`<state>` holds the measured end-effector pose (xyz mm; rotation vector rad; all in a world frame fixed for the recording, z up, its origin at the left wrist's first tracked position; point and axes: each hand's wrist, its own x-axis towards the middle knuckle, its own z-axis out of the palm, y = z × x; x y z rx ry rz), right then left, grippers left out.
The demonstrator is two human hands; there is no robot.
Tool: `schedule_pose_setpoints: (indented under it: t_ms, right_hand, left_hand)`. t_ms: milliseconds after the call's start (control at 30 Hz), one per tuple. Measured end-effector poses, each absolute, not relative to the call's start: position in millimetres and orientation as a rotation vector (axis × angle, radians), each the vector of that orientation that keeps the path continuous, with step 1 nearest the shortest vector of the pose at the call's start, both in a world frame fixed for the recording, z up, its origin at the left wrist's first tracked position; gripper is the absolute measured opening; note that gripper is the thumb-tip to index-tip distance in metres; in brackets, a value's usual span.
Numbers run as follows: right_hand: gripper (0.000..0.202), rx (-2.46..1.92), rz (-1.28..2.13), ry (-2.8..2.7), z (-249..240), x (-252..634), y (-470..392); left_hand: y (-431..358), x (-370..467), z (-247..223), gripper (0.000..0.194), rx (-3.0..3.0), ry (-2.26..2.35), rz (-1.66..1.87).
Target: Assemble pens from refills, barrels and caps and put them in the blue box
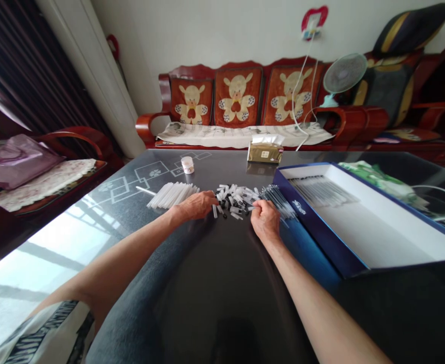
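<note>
Leftmost, a bundle of white plastic tubes [172,195] lies parallel, within reach of the left hand [196,205], fingers curled together on the glossy dark glass table [215,283]. Centre: heap of small black-and-white caps [235,197]. Right hand [265,218] pinches thin clear refills [279,199] fanned against the open blue cardboard box [332,237]. Red wooden sofa [237,101] behind.

Both hands [230,212] forward, palms down, fingers curled.

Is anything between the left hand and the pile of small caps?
Nothing visible: the left hand rests at the left edge of the cap pile, fingertips touching it. The right hand sits at its right edge.
</note>
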<state>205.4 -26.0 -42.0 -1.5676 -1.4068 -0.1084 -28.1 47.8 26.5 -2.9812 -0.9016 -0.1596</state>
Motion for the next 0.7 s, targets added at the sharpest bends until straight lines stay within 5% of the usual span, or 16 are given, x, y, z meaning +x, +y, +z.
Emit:
schedule_pose_setpoints:
  t_ms: [700]
  right_hand:
    - [0.023,-1.588,-0.146,-1.420,-41,206,-26]
  left_hand:
    - [43,-15,-5,0.019,-2.999,-0.682,-0.522]
